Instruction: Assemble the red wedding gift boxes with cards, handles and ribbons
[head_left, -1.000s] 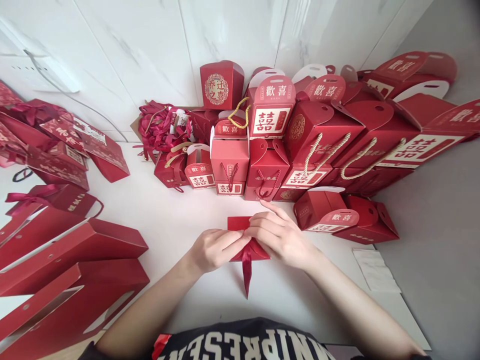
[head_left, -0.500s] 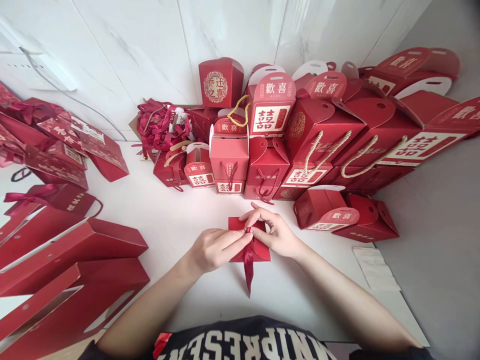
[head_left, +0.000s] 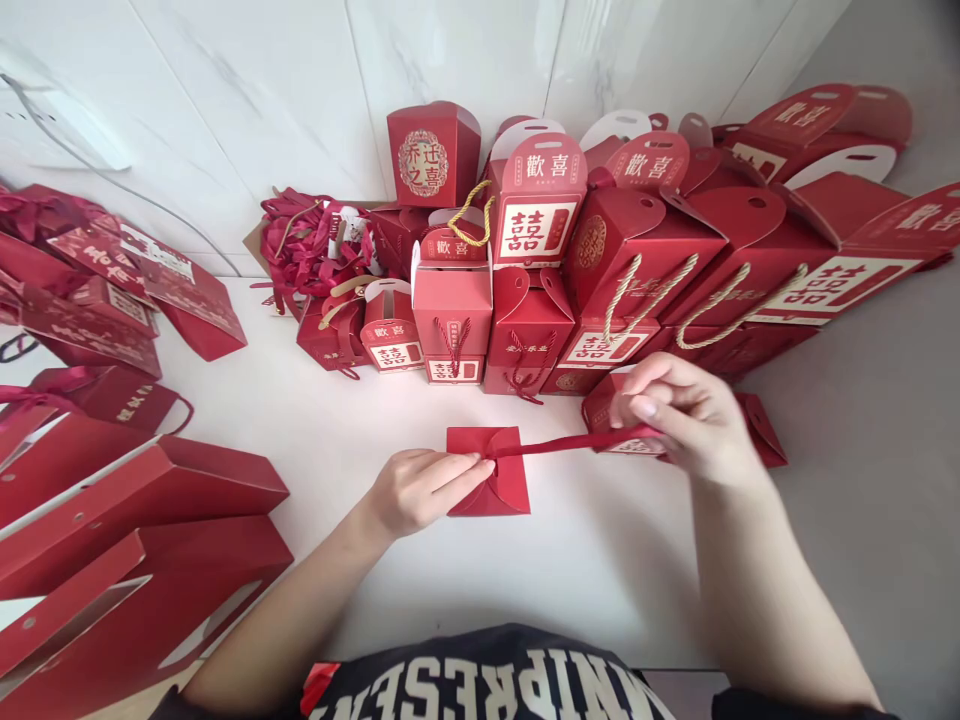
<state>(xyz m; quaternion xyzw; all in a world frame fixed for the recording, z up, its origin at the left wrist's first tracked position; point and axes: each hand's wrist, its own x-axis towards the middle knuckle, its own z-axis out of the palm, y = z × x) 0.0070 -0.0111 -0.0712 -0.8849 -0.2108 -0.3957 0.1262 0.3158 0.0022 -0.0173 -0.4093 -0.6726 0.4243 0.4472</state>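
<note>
A small flat red paper box [head_left: 491, 478] lies on the white table [head_left: 360, 440] in front of me. My left hand [head_left: 420, 490] presses down on its left side, fingertips at the middle of the flaps. A dark red ribbon [head_left: 559, 443] runs taut from the box's middle out to the right. My right hand [head_left: 686, 415] pinches the ribbon's far end, raised a little above the table in front of a low red box.
A wall of red gift boxes [head_left: 525, 240] with rope handles stands along the back and right. A heap of ribbons [head_left: 307, 245] lies at the back left. Large flat red boxes [head_left: 135, 540] and gift bags [head_left: 112, 300] fill the left side.
My right hand has pulled the ribbon out to the right, so it now stretches sideways instead of hanging toward me. The left hand stays on the box.
</note>
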